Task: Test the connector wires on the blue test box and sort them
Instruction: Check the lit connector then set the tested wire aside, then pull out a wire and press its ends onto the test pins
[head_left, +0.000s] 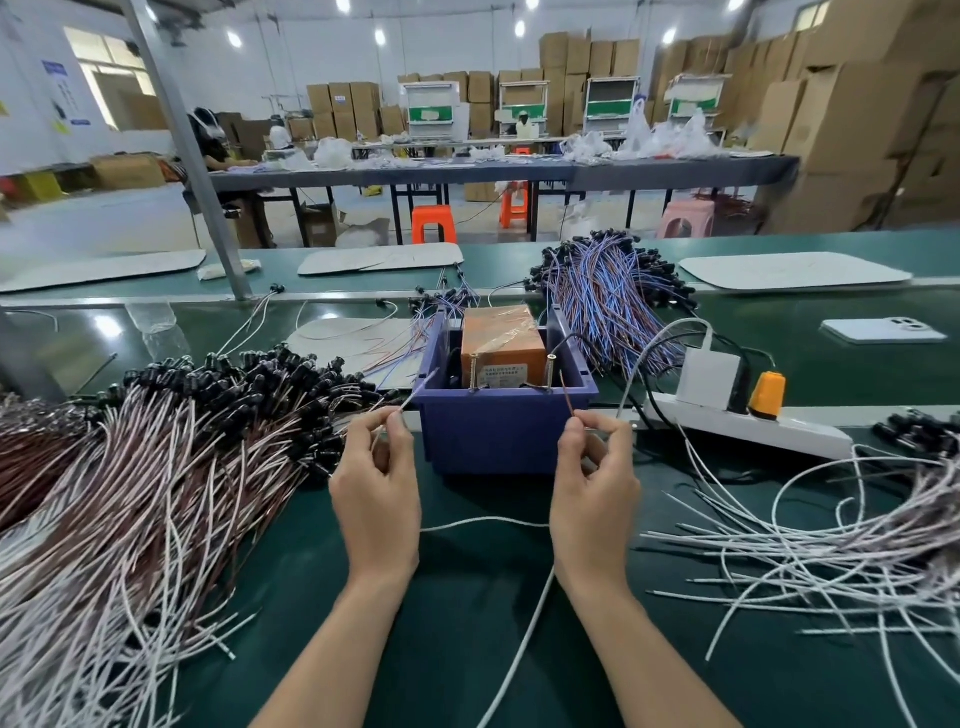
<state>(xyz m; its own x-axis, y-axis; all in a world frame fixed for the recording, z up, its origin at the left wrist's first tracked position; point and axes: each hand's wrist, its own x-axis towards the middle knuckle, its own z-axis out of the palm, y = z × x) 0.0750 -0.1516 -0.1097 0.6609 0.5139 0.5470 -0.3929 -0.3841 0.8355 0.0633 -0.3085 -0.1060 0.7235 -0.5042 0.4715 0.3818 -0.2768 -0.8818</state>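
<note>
Head view: your left hand (376, 488) pinches a white lead (418, 391) and your right hand (595, 483) a brown lead (566, 392). Their tips are raised at the near rim of the blue test box (498, 436), likely to touch its two screw posts (472, 374). Both wrists hover over the worktop (467, 623), fingers curled.

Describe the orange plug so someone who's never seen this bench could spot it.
Find the blue test box mid-bench. Right of it lies a white power strip carrying a white charger block, a black plug and, rightmost, the orange plug. It is the only orange thing on the strip.
</note>
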